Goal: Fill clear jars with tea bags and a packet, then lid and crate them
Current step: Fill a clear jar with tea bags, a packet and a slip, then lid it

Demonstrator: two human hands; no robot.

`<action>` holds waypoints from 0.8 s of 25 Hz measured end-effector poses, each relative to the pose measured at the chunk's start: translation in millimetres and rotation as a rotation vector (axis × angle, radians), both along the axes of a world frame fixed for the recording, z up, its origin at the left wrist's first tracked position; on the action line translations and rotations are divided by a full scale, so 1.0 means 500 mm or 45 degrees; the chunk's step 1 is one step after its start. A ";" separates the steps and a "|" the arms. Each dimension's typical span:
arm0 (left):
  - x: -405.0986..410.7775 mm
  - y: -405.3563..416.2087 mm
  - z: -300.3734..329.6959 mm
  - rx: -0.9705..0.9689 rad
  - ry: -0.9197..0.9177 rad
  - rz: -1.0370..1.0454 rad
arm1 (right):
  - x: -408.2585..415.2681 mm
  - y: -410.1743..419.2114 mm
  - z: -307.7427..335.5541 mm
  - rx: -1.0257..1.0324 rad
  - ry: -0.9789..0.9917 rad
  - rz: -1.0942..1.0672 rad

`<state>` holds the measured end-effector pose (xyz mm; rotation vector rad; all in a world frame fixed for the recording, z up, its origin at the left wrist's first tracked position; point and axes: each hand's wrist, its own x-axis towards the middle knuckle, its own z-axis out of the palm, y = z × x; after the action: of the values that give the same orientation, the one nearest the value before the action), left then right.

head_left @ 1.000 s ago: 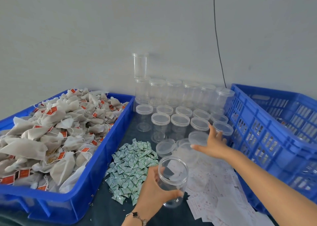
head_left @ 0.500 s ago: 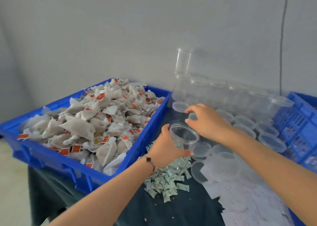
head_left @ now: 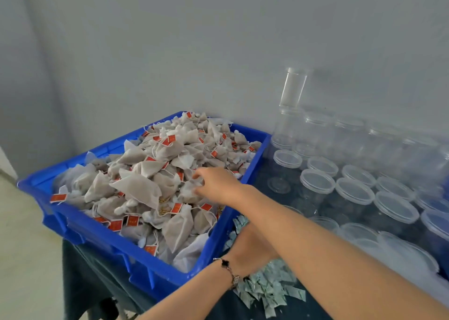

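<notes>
A blue tray (head_left: 116,246) on the left is heaped with grey tea bags (head_left: 145,173) bearing red tags. My right hand (head_left: 216,183) reaches across into the heap, and its thumb and fingers pinch one tea bag. My left hand (head_left: 250,244), with a bracelet on the wrist, lies beneath my right forearm, which hides its fingers. The rim of the clear jar (head_left: 292,209) that it grips peeks out just past the forearm. Small green-white packets (head_left: 267,288) lie in a pile under my arms.
Several clear lidded jars (head_left: 354,190) stand in rows on the right, with a tall stack of jars (head_left: 292,88) against the wall. Loose clear lids (head_left: 359,232) lie nearer me. A dark cloth (head_left: 97,271) covers the table, whose left edge drops to the floor.
The view has swung left. My right hand has gone from the lids, over the jar mouth, into the tea bag tray. My left hand has kept the jar near the packets.
</notes>
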<state>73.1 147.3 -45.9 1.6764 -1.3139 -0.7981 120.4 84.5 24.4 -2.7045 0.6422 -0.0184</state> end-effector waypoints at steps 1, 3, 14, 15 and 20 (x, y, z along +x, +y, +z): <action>0.003 0.000 -0.003 -0.013 -0.012 0.015 | 0.009 -0.002 -0.011 0.009 -0.006 0.000; 0.004 0.003 0.000 -0.045 -0.014 0.060 | 0.015 -0.008 -0.019 -0.019 -0.073 -0.028; 0.001 -0.011 -0.013 -0.192 0.192 0.377 | -0.169 -0.068 0.127 -0.207 -0.534 -0.171; 0.001 -0.013 -0.014 -0.201 0.201 0.387 | -0.189 -0.071 0.138 -0.192 -0.571 -0.193; 0.001 -0.018 -0.020 -0.242 0.185 0.445 | -0.257 -0.065 0.102 -0.249 -0.209 -0.243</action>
<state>73.4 138.1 -55.7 1.6035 -0.9317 -0.5575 -8.1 52.3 75.3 -2.7756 0.8854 -0.3655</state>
